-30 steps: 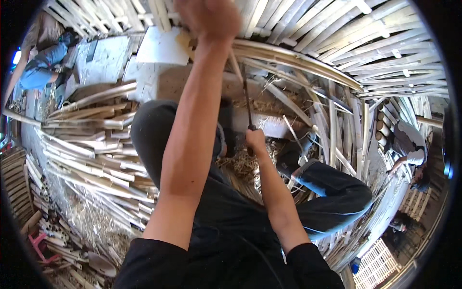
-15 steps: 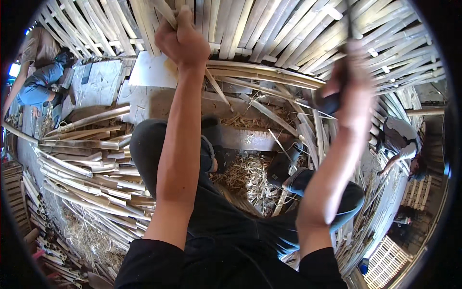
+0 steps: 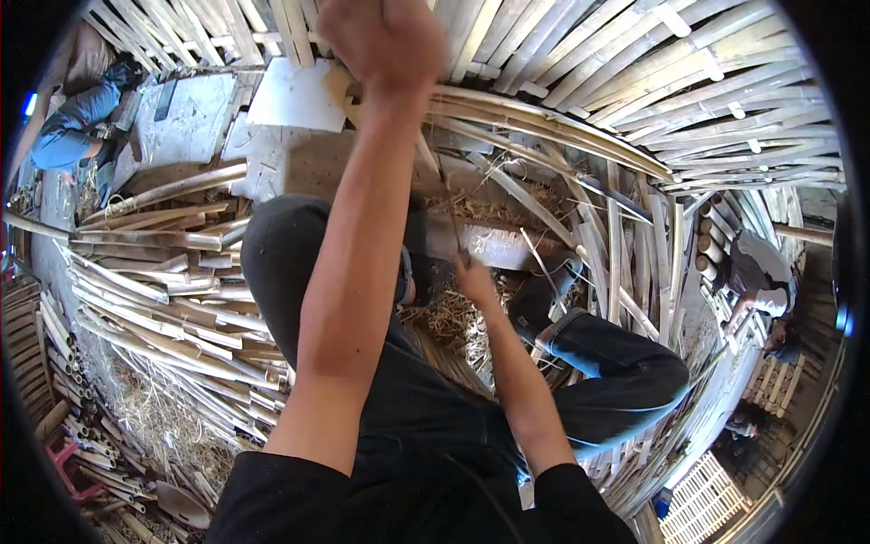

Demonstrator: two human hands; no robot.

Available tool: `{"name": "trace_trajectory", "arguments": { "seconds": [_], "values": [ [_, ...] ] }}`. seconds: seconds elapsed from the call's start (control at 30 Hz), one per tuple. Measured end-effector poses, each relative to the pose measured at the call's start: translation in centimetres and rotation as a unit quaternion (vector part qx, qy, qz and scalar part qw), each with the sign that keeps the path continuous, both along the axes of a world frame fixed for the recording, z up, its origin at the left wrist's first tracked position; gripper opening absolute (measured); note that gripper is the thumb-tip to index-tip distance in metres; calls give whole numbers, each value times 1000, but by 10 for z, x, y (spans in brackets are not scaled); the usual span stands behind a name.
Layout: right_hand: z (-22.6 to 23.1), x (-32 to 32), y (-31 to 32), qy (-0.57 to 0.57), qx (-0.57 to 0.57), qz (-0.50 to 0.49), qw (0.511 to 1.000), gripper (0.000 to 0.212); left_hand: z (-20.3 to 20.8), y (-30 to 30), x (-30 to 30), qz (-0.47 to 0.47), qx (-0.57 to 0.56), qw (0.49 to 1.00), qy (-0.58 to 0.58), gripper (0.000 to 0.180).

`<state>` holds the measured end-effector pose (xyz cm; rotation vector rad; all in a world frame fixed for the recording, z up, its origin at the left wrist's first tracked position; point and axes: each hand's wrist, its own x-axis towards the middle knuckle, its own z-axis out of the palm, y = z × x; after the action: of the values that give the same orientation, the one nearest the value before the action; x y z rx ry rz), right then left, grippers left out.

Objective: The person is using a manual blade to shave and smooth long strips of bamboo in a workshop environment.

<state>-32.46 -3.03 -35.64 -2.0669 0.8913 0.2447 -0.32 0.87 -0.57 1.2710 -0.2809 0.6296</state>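
My left hand (image 3: 385, 45) is raised at the top edge, closed in a fist around a bamboo strip. The strip's lower end (image 3: 429, 156) shows beside my wrist; the rest is hidden by the hand or out of frame. Low between my knees, my right hand (image 3: 473, 277) is closed on the handle of a dark, narrow blade, apparently a knife (image 3: 452, 216), which points up and away from me. The blade's tip is near the strip's lower end; whether they touch I cannot tell. Beneath are curled bamboo shavings (image 3: 462, 331) on the floor.
Split bamboo lengths (image 3: 172, 317) are heaped at my left. A slatted bamboo panel (image 3: 598, 54) stands ahead. More strips (image 3: 634, 245) lean beyond my right knee. One person (image 3: 77, 127) sits at far left, another (image 3: 761, 272) bends at far right. A pale board (image 3: 290, 95) lies ahead.
My right hand has swung down and inward with the knife, from raised at the right to between my knees. My left hand has shifted up and right with the bamboo strip.
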Motion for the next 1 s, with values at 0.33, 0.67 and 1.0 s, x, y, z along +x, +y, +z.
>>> {"name": "trace_trajectory", "arguments": {
  "seconds": [0.33, 0.67, 1.0],
  "values": [
    [151, 39, -52, -70, 144, -184, 970, 48, -24, 6, 4, -9, 41, 999, -1, 38],
    [496, 90, -121, -713, 193, 122, 663, 38, -19, 11, 4, -132, -62, 989, 33, 41],
    [470, 105, -87, -716, 97, -116, 682, 61, -10, -11, -11, -116, -77, 990, 38, 36]
  ]
}}
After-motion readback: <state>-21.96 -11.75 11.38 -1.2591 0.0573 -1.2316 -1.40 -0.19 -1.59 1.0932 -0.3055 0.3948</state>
